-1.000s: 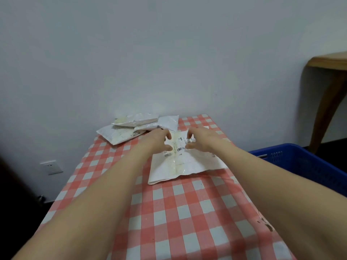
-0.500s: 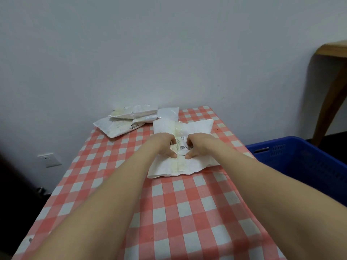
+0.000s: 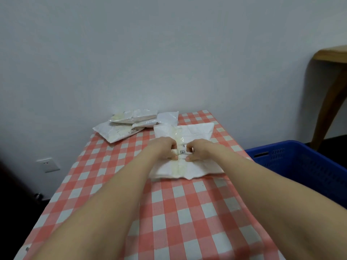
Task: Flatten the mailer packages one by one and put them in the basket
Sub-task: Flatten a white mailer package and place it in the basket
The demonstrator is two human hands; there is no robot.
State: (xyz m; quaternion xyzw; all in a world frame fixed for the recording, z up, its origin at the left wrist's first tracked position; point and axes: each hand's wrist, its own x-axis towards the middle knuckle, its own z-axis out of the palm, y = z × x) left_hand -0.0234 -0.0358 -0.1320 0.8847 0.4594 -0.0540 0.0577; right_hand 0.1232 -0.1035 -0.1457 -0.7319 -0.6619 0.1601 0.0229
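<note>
Grip sits at the middle of one white mailer (image 3: 197, 131). The left hand (image 3: 165, 150) and the right hand (image 3: 199, 152) lie knuckles up, close together, with fingers curled and thumbs tucked under. Each appears to pinch a small ridge of the plastic by the barcode label. The mailer lies on the checked tablecloth (image 3: 187, 212) around the middle of the table, crumpled, with its near edge rippling up.

The step in hand looks like flattening. The packet is still wrinkled, so the pinch probably has to give way to open palms sweeping outward from the centre to the edges. Only then does it get lifted to the right.

By count there are two hands and one mailer under them. A pile of mailers (image 3: 116, 133) waits at the far left corner against the wall, well apart from the hands. It holds at least three, perhaps four, but the overlap hides the edges. One blue basket (image 3: 300, 162) stands just beside the table on the right, and no mailer can be made out in the part that shows. Also in view are one wall socket (image 3: 47, 164) and one wooden table (image 3: 330, 87) at the far right.
</note>
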